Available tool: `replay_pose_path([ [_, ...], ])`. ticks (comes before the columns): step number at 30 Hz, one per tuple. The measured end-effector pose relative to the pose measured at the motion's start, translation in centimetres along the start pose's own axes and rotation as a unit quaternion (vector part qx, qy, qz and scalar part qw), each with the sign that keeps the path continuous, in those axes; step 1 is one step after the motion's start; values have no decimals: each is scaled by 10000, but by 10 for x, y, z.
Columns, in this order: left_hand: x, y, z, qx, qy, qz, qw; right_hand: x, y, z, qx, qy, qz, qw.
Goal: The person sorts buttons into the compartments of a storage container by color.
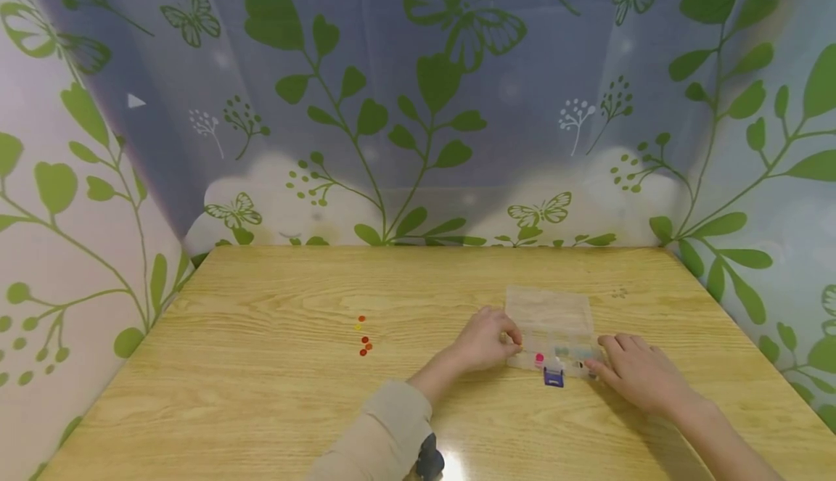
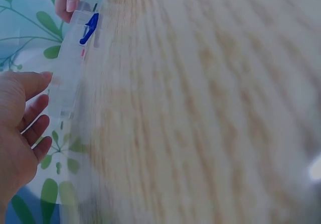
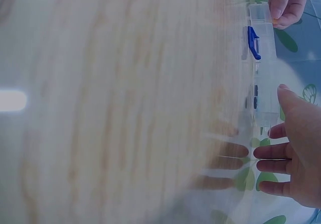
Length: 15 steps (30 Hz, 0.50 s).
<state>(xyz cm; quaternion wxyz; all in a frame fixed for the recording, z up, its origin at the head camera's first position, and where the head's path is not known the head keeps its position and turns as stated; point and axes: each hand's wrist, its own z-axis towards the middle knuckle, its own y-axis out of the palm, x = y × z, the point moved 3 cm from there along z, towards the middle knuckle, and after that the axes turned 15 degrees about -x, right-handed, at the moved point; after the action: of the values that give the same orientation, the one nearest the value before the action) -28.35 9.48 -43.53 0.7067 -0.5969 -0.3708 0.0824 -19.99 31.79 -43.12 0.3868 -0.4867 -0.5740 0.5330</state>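
Observation:
A clear plastic compartment box [image 1: 532, 362] lies on the table with its lid [image 1: 548, 308] folded back and its blue latch [image 1: 554, 377] toward me. Inside it are a pink piece [image 1: 539, 358], pale teal pieces [image 1: 562, 351] and small dark pieces. Over the box's left end, my left hand [image 1: 485, 339] pinches a small orange piece [image 3: 275, 21] between thumb and finger; most of the piece is hidden. My right hand [image 1: 643, 371] is at the right end, thumb beside the wall, fingers loosely extended. Whether the thumb touches the box I cannot tell.
Several small round discs lie left of centre on the wooden table [image 1: 261, 394]: red ones [image 1: 365, 339], orange ones [image 1: 369, 347] and a yellow one [image 1: 358, 327]. A patterned curtain [image 1: 392, 104] hangs behind the table. A dark object [image 1: 429, 459] shows by the left sleeve.

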Motion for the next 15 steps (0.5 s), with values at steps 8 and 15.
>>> replay_pose_path([
  [8,-2,-6,-2,102,-97,-218,9997,0,1,1,26,2,-1,10000],
  [15,-7,-16,-7,276,-139,-450,9985,1,1,1,-14,-12,30,10000],
])
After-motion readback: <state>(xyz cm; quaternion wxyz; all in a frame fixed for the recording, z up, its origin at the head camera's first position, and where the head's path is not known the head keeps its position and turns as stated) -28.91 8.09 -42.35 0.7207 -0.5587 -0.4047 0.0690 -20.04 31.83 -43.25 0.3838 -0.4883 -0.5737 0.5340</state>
